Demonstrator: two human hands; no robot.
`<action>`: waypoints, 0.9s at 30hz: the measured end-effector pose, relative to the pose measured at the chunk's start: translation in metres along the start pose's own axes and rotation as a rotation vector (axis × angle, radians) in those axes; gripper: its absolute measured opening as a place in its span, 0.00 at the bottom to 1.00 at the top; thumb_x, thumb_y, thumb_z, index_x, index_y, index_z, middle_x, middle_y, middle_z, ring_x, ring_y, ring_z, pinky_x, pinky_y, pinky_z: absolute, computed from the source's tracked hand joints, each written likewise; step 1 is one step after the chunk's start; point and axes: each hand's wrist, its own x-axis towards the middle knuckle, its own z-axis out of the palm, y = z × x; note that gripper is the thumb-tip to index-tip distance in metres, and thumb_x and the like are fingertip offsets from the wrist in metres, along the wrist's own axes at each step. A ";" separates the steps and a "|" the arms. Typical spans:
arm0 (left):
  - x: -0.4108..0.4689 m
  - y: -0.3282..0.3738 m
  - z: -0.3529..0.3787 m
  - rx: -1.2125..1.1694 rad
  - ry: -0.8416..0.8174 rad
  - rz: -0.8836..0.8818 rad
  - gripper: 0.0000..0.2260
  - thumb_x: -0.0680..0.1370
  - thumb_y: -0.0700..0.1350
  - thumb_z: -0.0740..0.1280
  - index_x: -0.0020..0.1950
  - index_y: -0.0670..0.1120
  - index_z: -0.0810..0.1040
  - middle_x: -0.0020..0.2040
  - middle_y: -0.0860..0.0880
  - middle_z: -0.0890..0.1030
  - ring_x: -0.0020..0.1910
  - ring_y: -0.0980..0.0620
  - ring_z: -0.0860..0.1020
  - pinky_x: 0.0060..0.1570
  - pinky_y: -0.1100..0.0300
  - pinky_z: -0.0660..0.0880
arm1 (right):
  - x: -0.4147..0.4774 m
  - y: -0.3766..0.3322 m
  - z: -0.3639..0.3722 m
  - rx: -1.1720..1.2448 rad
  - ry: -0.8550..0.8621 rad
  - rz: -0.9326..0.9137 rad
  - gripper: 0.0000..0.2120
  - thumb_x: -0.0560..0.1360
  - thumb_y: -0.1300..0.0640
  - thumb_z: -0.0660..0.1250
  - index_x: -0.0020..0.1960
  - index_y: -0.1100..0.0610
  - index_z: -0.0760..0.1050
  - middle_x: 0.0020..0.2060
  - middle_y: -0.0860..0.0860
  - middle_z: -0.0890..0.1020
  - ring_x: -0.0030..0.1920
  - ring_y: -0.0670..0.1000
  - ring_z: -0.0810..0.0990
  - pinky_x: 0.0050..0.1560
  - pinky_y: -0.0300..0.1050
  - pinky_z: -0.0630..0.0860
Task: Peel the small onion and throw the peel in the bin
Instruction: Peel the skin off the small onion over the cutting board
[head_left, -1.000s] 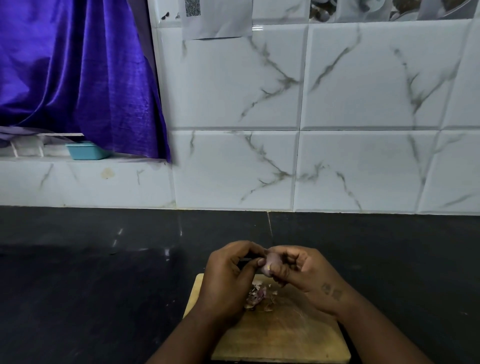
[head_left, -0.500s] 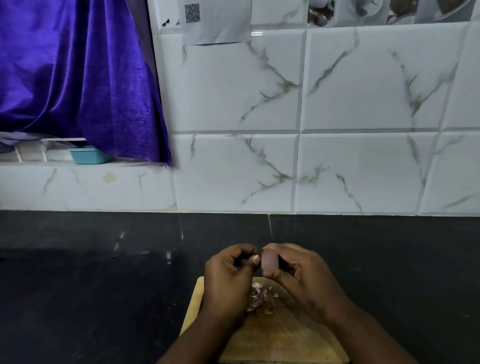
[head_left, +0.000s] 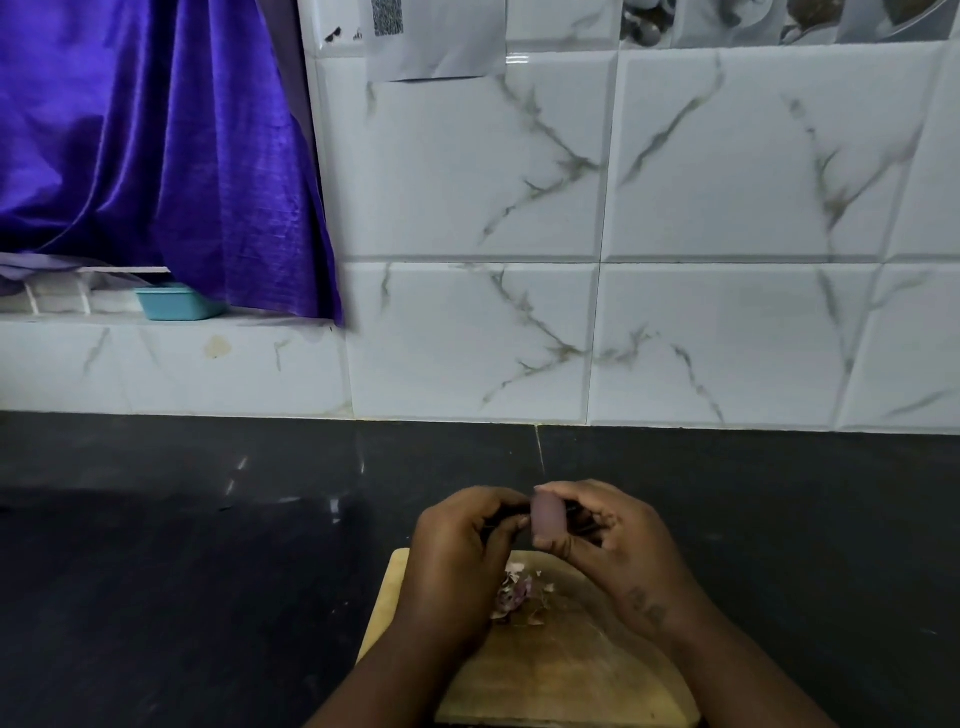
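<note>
Your right hand (head_left: 618, 551) pinches the small onion (head_left: 548, 516) between thumb and fingertips, holding it above the far edge of a wooden chopping board (head_left: 571, 675). Your left hand (head_left: 457, 556) is curled beside it, thumb tip touching the onion's left side; whether it grips any skin cannot be told. The board lies on a black desk (head_left: 182, 545), at its front edge. A white marbled tile wall (head_left: 727, 182) runs along the desk's far edge. A purple curtain (head_left: 145, 145) hangs at the far left, over a ledge holding a teal tub (head_left: 176, 302). A small heap of purple peel (head_left: 517, 595) lies on the board under your hands.
</note>
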 end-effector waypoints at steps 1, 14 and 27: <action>0.000 0.000 -0.001 0.076 0.008 0.046 0.12 0.79 0.37 0.75 0.53 0.54 0.89 0.46 0.60 0.87 0.49 0.62 0.84 0.48 0.66 0.82 | 0.000 -0.001 0.000 -0.003 -0.006 -0.004 0.18 0.72 0.52 0.79 0.61 0.46 0.84 0.52 0.40 0.85 0.55 0.41 0.84 0.53 0.36 0.81; 0.006 -0.003 -0.010 0.350 -0.187 0.219 0.06 0.83 0.43 0.68 0.57 0.53 0.81 0.49 0.64 0.73 0.45 0.70 0.72 0.48 0.78 0.67 | -0.002 -0.002 -0.001 0.068 -0.103 0.030 0.25 0.69 0.39 0.74 0.63 0.45 0.83 0.51 0.44 0.85 0.55 0.44 0.84 0.56 0.43 0.82; 0.001 -0.002 -0.001 -0.142 -0.100 -0.141 0.10 0.84 0.42 0.68 0.48 0.56 0.81 0.45 0.54 0.84 0.45 0.55 0.82 0.47 0.52 0.81 | 0.007 -0.004 0.001 0.373 -0.013 0.194 0.12 0.72 0.52 0.75 0.54 0.54 0.86 0.42 0.57 0.88 0.41 0.53 0.86 0.42 0.45 0.82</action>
